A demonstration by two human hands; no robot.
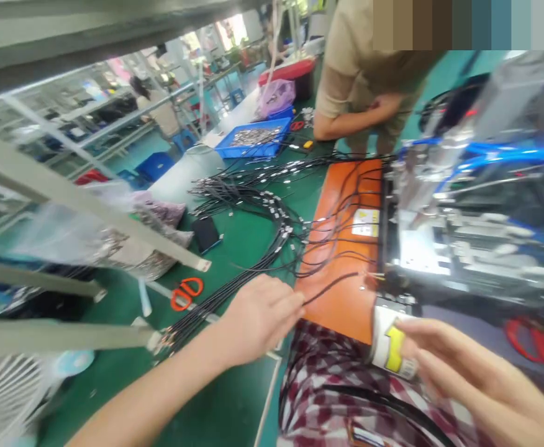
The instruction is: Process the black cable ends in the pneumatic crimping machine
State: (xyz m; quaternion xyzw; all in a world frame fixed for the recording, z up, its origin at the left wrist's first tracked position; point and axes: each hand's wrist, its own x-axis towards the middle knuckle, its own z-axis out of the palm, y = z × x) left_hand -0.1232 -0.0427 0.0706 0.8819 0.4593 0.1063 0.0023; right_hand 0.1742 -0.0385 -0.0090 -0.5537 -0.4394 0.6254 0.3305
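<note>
My left hand [262, 316] is closed around a thin black cable [332, 287] above the green bench, its fingers pinching it near the orange panel. The cable's free end, with bare thin wires, points toward the machine [467, 248] at the right. Beside the machine my right hand [458, 372] has its fingers stretched out and apart. Its fingertips are at a white can-shaped part [388, 341] with a yellow arrow; whether they press on it I cannot tell. More black cables [272, 248] run in a bundle across the bench and over the orange panel [335, 217].
Orange-handled scissors [187, 293] and a black box [205, 234] lie on the bench [235, 242]. A blue tray [253, 139] holds small metal parts. White frame posts and a fan [11, 391] stand at the left. Another person [369, 81] is across the bench. Red-handled scissors [539, 344] lie at right.
</note>
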